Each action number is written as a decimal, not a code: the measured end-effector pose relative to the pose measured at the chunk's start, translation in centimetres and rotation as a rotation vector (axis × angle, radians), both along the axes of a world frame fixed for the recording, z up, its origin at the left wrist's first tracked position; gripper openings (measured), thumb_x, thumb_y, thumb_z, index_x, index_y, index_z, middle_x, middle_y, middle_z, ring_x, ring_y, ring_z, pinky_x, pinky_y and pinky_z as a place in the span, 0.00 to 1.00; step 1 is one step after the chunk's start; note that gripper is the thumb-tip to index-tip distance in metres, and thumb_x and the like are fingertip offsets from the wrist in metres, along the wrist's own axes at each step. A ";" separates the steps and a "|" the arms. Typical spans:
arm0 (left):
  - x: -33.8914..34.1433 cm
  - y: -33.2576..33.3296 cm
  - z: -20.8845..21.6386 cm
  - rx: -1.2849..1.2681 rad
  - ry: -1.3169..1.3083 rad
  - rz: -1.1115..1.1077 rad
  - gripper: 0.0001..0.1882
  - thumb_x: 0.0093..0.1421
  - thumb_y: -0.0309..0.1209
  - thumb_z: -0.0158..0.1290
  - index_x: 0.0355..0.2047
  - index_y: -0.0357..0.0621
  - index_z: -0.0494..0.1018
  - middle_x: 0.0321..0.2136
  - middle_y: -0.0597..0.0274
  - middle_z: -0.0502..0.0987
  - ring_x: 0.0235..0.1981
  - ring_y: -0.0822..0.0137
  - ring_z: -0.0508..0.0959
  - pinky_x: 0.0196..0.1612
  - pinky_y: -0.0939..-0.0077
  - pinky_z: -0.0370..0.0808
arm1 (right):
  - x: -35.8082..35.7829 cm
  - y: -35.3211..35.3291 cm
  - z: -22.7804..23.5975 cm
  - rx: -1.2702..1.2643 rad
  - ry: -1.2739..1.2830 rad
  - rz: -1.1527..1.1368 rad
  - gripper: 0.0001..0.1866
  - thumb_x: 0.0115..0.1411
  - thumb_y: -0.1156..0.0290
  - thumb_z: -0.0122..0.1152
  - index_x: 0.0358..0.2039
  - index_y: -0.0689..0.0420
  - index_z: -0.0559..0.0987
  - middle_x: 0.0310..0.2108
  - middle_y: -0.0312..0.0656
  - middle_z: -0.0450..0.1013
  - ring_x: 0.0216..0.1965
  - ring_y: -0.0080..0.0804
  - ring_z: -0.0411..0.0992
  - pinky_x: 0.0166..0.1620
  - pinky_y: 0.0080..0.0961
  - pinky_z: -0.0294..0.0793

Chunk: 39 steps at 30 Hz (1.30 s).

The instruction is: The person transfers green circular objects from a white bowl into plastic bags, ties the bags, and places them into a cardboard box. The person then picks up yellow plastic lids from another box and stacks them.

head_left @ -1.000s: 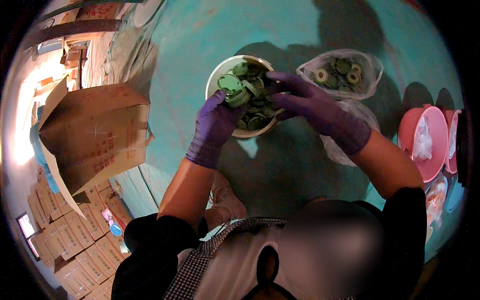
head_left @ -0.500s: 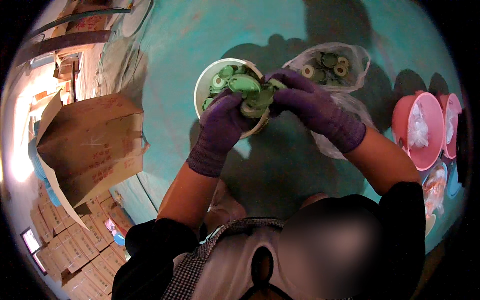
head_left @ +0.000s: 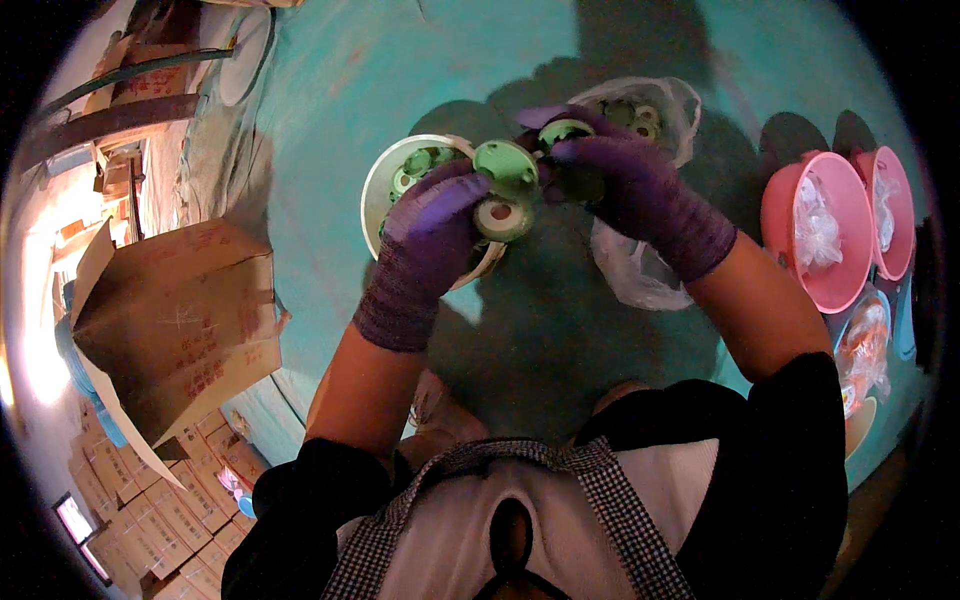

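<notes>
Purple knit gloves cover both hands. My left hand [head_left: 428,225] is closed around green round plastic caps [head_left: 505,170], one above another, the lower one with a pale ring and a dark centre. Close beside it, my right hand [head_left: 630,190] grips another green cap [head_left: 566,131] between thumb and fingers; more may be hidden in its palm. Under the left hand stands a white bucket [head_left: 371,200] holding more green caps [head_left: 418,162]. Beyond the right hand lies a clear plastic bag [head_left: 688,112] with similar green pieces [head_left: 645,120] inside.
Pink basins [head_left: 835,240] with clear plastic bags in them stand at the right, above a bag of orange items [head_left: 865,345]. An opened cardboard box [head_left: 180,330] is at the left, with stacked cartons [head_left: 150,525] farther down. A green sheet [head_left: 350,60] covers the floor.
Both hands have risen slightly and drawn apart, each with green caps in it. The caps in the left hand now face up more plainly. The whole view has shifted a little.
</notes>
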<state>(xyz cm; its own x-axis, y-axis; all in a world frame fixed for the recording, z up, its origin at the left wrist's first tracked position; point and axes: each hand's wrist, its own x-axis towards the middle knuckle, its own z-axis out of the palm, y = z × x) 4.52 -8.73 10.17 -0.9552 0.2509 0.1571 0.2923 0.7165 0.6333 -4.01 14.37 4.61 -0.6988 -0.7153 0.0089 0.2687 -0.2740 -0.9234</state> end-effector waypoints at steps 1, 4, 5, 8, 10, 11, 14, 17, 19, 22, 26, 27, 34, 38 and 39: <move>0.1 0.0 -0.3 0.096 -0.050 0.017 0.18 0.48 0.24 0.61 0.41 0.40 0.73 0.39 0.50 0.77 0.41 0.54 0.79 0.47 0.66 0.75 | -0.8 0.6 -0.8 0.109 0.086 -0.063 0.26 0.57 0.68 0.55 0.56 0.58 0.66 0.49 0.46 0.70 0.47 0.35 0.72 0.49 0.32 0.75; 0.5 1.2 -0.5 0.325 -0.157 0.033 0.17 0.50 0.25 0.59 0.42 0.41 0.72 0.41 0.51 0.77 0.43 0.56 0.78 0.50 0.67 0.73 | -3.3 2.3 -2.2 0.364 -0.063 -0.285 0.22 0.55 0.69 0.58 0.52 0.55 0.71 0.49 0.48 0.70 0.47 0.41 0.73 0.48 0.35 0.75; 0.5 1.9 -0.5 0.396 -0.187 0.026 0.17 0.51 0.25 0.59 0.43 0.41 0.72 0.42 0.51 0.77 0.44 0.56 0.78 0.51 0.68 0.73 | -4.3 3.0 -3.4 0.539 0.228 -0.342 0.23 0.54 0.69 0.59 0.52 0.55 0.71 0.49 0.49 0.70 0.48 0.43 0.72 0.49 0.36 0.74; -0.3 3.4 -0.3 0.350 -0.265 0.007 0.16 0.53 0.25 0.58 0.43 0.41 0.72 0.43 0.52 0.77 0.45 0.58 0.78 0.53 0.69 0.72 | -5.8 4.7 -9.5 0.900 0.938 -0.426 0.26 0.51 0.68 0.61 0.53 0.54 0.72 0.50 0.51 0.68 0.50 0.48 0.70 0.52 0.40 0.71; -1.3 4.0 0.0 -0.032 -0.284 0.004 0.15 0.53 0.24 0.58 0.42 0.40 0.73 0.43 0.52 0.77 0.46 0.59 0.77 0.52 0.70 0.73 | -5.8 5.3 -11.9 0.929 1.174 -0.402 0.27 0.50 0.68 0.62 0.53 0.54 0.72 0.51 0.51 0.67 0.51 0.50 0.68 0.55 0.42 0.68; -1.5 4.1 -0.7 0.108 -0.295 0.032 0.14 0.53 0.24 0.58 0.42 0.39 0.73 0.43 0.53 0.77 0.45 0.59 0.78 0.51 0.69 0.73 | -5.7 5.8 -12.1 0.889 1.070 -0.377 0.27 0.51 0.68 0.61 0.54 0.53 0.71 0.51 0.50 0.67 0.52 0.50 0.67 0.56 0.41 0.68; -2.5 4.6 -3.4 0.686 -0.503 0.224 0.13 0.54 0.25 0.58 0.41 0.37 0.74 0.42 0.54 0.77 0.45 0.59 0.78 0.49 0.68 0.75 | -5.0 6.4 -9.7 0.825 0.863 -0.360 0.27 0.52 0.69 0.60 0.55 0.53 0.70 0.52 0.49 0.67 0.54 0.51 0.65 0.57 0.39 0.66; -5.8 6.1 -5.7 1.147 -0.775 0.401 0.14 0.55 0.26 0.58 0.42 0.36 0.74 0.43 0.54 0.76 0.43 0.59 0.79 0.48 0.67 0.77 | -5.1 8.6 -7.8 0.989 0.922 -0.593 0.28 0.53 0.67 0.61 0.56 0.53 0.69 0.53 0.50 0.66 0.55 0.51 0.64 0.57 0.40 0.66; -7.7 7.6 -8.9 0.918 -0.689 0.342 0.16 0.55 0.27 0.57 0.44 0.35 0.73 0.43 0.55 0.76 0.43 0.60 0.79 0.46 0.67 0.78 | -5.1 9.4 -7.3 1.175 1.040 -0.886 0.28 0.54 0.66 0.61 0.56 0.52 0.69 0.53 0.51 0.66 0.55 0.49 0.65 0.56 0.39 0.66; -10.9 10.2 -11.6 0.843 -0.924 0.450 0.20 0.54 0.29 0.55 0.47 0.35 0.72 0.40 0.55 0.77 0.42 0.63 0.78 0.44 0.71 0.78 | -5.9 10.5 -10.4 1.170 0.394 -0.826 0.27 0.55 0.66 0.61 0.57 0.54 0.70 0.51 0.49 0.70 0.51 0.44 0.68 0.53 0.37 0.68; -11.3 10.4 -11.2 0.241 -0.680 0.318 0.21 0.54 0.28 0.54 0.49 0.36 0.71 0.39 0.51 0.79 0.41 0.64 0.79 0.45 0.71 0.76 | -7.1 13.4 -15.1 0.847 -0.135 -0.610 0.29 0.56 0.66 0.61 0.58 0.57 0.68 0.48 0.47 0.73 0.47 0.37 0.70 0.52 0.34 0.68; -10.4 9.1 -12.2 0.346 -0.617 0.364 0.21 0.54 0.29 0.54 0.50 0.37 0.71 0.39 0.52 0.79 0.41 0.64 0.79 0.45 0.70 0.76 | -7.0 13.2 -15.6 0.781 -0.140 -0.622 0.29 0.56 0.66 0.60 0.58 0.58 0.68 0.48 0.46 0.73 0.47 0.36 0.70 0.52 0.33 0.68; -0.8 3.8 -3.1 0.239 -0.334 0.154 0.21 0.55 0.28 0.53 0.52 0.43 0.70 0.43 0.52 0.76 0.45 0.61 0.78 0.49 0.70 0.75 | -6.0 12.5 -12.4 0.525 -0.076 -0.773 0.29 0.56 0.69 0.58 0.59 0.57 0.67 0.55 0.48 0.68 0.54 0.38 0.67 0.57 0.33 0.65; 1.0 -4.7 -3.7 0.035 -0.217 0.450 0.25 0.52 0.27 0.56 0.53 0.45 0.69 0.49 0.53 0.72 0.47 0.58 0.76 0.50 0.69 0.75 | -5.1 10.9 -10.1 0.504 0.212 -0.862 0.30 0.56 0.71 0.58 0.60 0.57 0.65 0.59 0.49 0.63 0.60 0.41 0.61 0.61 0.35 0.59; 0.8 -6.8 -3.4 -0.084 -0.209 0.498 0.26 0.51 0.28 0.57 0.53 0.46 0.69 0.50 0.53 0.72 0.48 0.58 0.76 0.50 0.68 0.74 | -4.7 10.1 -8.5 0.578 0.324 -0.893 0.30 0.56 0.71 0.58 0.61 0.57 0.65 0.60 0.50 0.62 0.61 0.42 0.59 0.62 0.35 0.58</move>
